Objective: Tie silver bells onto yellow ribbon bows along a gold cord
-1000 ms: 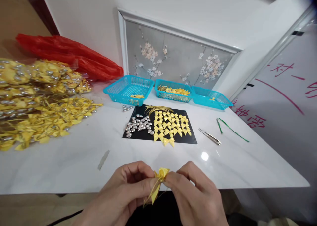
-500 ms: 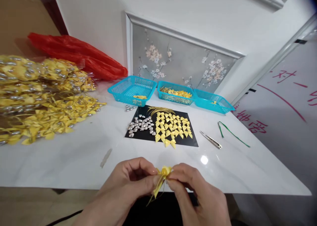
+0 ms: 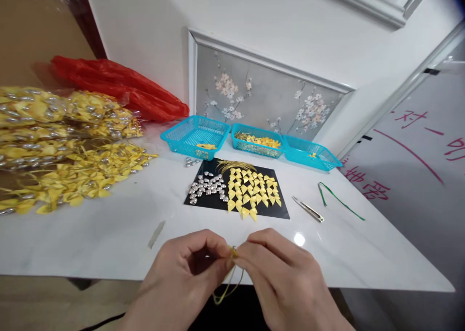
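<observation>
1. Low in the middle of the frame, my left hand (image 3: 183, 278) is pinching a small yellow piece (image 3: 234, 252), my fingertips hiding most of it.
2. My right hand (image 3: 285, 273) is gripping the same piece from the other side, and a thin cord (image 3: 218, 300) is looping down below both.
3. The white table (image 3: 119, 234) is running across the frame, its top showing grey veins and a bright reflection near my right hand.
4. At centre, a black mat (image 3: 212, 203) is carrying silver beads (image 3: 209, 186) on its left, rows of yellow bows (image 3: 255, 189) on its right and gold strands (image 3: 236, 165) at the back.
5. Right of centre, snips (image 3: 311, 211) and a green tie (image 3: 340, 202) are lying apart.
6. Behind the mat, three blue baskets (image 3: 189, 138) are standing in a row, all holding yellow bits (image 3: 261, 140).
7. At the left edge, yellow bundles (image 3: 36, 147) are lying in front of a red bag (image 3: 123, 86).
8. Behind, a white wall (image 3: 145, 26) is bearing a blossom panel (image 3: 267, 91); at the right edge, a board (image 3: 414, 190) is showing red writing (image 3: 410, 119).
</observation>
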`<act>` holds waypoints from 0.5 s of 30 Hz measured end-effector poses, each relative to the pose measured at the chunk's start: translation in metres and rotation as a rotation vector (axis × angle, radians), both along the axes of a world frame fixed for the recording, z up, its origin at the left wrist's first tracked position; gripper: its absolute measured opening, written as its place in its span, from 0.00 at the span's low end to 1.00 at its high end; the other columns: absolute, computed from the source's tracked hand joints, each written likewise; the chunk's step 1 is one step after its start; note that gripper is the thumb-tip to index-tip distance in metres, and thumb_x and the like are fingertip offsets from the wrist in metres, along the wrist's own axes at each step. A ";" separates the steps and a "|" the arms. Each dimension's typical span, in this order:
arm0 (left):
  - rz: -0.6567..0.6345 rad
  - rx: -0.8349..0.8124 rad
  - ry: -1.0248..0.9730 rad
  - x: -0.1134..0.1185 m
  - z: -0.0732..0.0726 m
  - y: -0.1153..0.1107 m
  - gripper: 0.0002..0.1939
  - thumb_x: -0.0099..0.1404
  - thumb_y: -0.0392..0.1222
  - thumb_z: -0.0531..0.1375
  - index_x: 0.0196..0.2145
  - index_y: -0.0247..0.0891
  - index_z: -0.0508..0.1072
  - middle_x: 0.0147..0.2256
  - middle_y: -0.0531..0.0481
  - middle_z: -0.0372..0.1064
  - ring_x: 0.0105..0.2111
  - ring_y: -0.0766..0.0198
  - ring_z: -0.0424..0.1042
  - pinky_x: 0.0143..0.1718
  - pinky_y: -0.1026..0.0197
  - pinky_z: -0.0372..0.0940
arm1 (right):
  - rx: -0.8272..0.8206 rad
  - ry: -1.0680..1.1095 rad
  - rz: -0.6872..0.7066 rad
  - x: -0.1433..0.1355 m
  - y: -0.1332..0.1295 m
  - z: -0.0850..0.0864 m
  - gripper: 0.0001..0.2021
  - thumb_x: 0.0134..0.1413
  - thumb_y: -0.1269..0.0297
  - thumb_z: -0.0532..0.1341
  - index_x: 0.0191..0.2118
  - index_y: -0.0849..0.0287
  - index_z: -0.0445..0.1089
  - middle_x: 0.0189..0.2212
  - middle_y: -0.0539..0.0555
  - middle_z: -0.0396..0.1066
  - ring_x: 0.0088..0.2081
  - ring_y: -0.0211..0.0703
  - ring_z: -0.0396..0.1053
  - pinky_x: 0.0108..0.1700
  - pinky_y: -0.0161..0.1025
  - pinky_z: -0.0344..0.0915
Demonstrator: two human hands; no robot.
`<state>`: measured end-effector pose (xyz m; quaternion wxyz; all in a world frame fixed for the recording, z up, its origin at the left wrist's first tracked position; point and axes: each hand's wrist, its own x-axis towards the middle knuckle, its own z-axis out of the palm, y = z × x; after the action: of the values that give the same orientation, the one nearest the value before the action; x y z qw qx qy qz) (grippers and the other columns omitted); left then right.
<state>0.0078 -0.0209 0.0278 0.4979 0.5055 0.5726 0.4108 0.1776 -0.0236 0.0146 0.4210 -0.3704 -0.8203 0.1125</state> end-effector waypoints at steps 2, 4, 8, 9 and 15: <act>0.006 -0.004 0.013 -0.001 0.001 0.000 0.13 0.49 0.53 0.64 0.20 0.40 0.75 0.19 0.53 0.69 0.21 0.64 0.64 0.23 0.63 0.60 | -0.005 -0.032 0.013 0.002 0.001 0.000 0.13 0.66 0.75 0.53 0.40 0.55 0.72 0.36 0.53 0.73 0.31 0.41 0.72 0.33 0.35 0.70; 0.020 -0.008 0.014 -0.002 0.002 0.000 0.13 0.48 0.53 0.64 0.19 0.40 0.75 0.19 0.54 0.68 0.22 0.64 0.63 0.24 0.63 0.60 | -0.025 -0.060 0.029 0.004 0.001 0.001 0.15 0.65 0.78 0.51 0.42 0.54 0.72 0.38 0.53 0.74 0.33 0.41 0.73 0.34 0.35 0.70; 0.003 -0.047 0.000 -0.003 0.001 0.000 0.12 0.47 0.52 0.65 0.20 0.39 0.75 0.20 0.53 0.70 0.23 0.63 0.64 0.25 0.63 0.60 | 0.060 -0.129 0.033 0.005 0.005 0.005 0.14 0.64 0.78 0.52 0.38 0.55 0.72 0.35 0.52 0.74 0.31 0.41 0.71 0.31 0.35 0.66; -0.006 -0.054 -0.003 -0.004 0.000 0.000 0.12 0.47 0.51 0.65 0.21 0.39 0.75 0.21 0.53 0.70 0.23 0.63 0.64 0.25 0.63 0.60 | 0.113 -0.155 0.029 0.003 0.007 0.006 0.14 0.63 0.78 0.52 0.36 0.56 0.72 0.33 0.52 0.74 0.30 0.41 0.70 0.29 0.35 0.64; -0.058 -0.023 -0.017 -0.004 -0.008 0.001 0.07 0.48 0.45 0.63 0.22 0.40 0.74 0.23 0.52 0.73 0.27 0.58 0.71 0.29 0.60 0.66 | 0.324 -0.113 0.108 -0.008 0.010 0.023 0.15 0.61 0.80 0.51 0.31 0.59 0.72 0.28 0.52 0.74 0.26 0.40 0.67 0.26 0.35 0.64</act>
<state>0.0034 -0.0201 0.0200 0.5203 0.5127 0.5581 0.3937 0.1693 -0.0137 0.0380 0.4217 -0.2590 -0.8688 -0.0199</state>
